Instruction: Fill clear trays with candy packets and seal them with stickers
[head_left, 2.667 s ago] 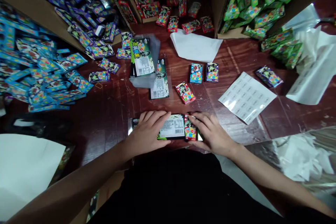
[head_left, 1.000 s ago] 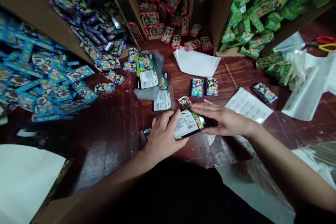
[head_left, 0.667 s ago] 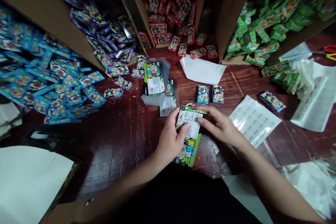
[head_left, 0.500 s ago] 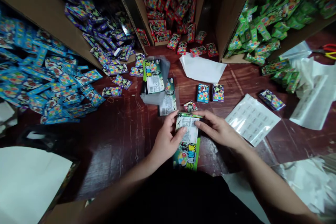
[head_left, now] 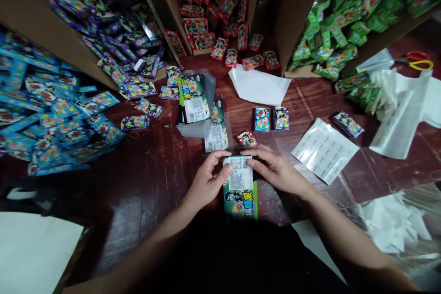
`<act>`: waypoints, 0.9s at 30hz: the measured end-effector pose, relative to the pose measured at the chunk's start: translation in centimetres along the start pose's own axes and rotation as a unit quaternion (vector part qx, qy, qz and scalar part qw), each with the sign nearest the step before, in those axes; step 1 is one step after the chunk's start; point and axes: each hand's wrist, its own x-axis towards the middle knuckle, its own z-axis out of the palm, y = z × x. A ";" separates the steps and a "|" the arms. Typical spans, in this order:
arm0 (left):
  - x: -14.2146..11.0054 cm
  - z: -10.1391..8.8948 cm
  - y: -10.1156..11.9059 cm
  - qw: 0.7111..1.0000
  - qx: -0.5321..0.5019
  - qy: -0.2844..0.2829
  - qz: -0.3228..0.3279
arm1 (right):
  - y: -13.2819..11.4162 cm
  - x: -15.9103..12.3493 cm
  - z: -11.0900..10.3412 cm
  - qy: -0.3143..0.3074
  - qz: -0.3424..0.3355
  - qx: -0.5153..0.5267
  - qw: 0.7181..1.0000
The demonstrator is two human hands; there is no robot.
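From my remote seat, I see the printed packet [head_left: 240, 178] turned: at first it lies crosswise before the body, and now it runs lengthwise towards it, its label at the far end. My left hand [head_left: 207, 178] no longer spreads across its middle but pinches the far left corner, thumb by the label. My right hand [head_left: 280, 172] comes from the right end to the far right corner. The loose red box [head_left: 247, 138], nearly covered a moment ago, shows more of itself beyond the fingers. The scissors [head_left: 418, 60] (cut off by the frame edge before) come into fuller view.
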 end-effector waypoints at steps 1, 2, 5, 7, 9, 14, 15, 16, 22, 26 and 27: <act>0.1 -0.1 0.0 1.000 0.004 0.008 -0.004 | 0.2 -0.2 0.6 0.042 0.010 0.016 0.999; 0.1 -0.2 0.0 1.000 0.006 0.019 -0.004 | 0.4 -0.5 1.3 0.097 0.025 0.042 0.994; 0.4 -0.2 -0.2 0.999 -0.004 0.050 0.000 | 1.0 -1.4 3.6 0.231 0.081 0.115 0.963; 0.6 -0.1 -0.2 0.998 -0.030 0.057 -0.010 | 0.9 -1.6 4.5 0.250 0.103 0.115 0.956; 0.9 0.1 -0.2 0.996 -0.064 0.056 -0.026 | 0.6 -1.6 4.4 0.229 0.106 0.101 0.962; 1.4 0.3 0.6 0.988 -0.135 0.064 -0.042 | -0.2 -1.2 2.2 0.158 0.048 0.072 0.984; 1.4 0.1 0.8 0.989 -0.129 0.048 -0.048 | -0.3 -1.3 2.0 0.162 0.040 0.075 0.983; 1.4 0.0 1.0 0.991 -0.117 0.030 -0.054 | -0.2 -1.3 1.9 0.171 0.037 0.084 0.981; 1.5 -1.4 2.5 0.998 -0.037 0.009 -0.044 | -0.6 -0.4 2.0 0.123 0.030 0.077 0.989; 2.0 -2.0 3.3 0.999 -0.006 -0.007 -0.041 | -2.2 0.5 1.7 0.129 0.118 0.097 0.980; 2.2 -2.2 3.3 0.999 -0.006 -0.014 -0.045 | -2.6 0.7 1.6 0.130 0.145 0.115 0.974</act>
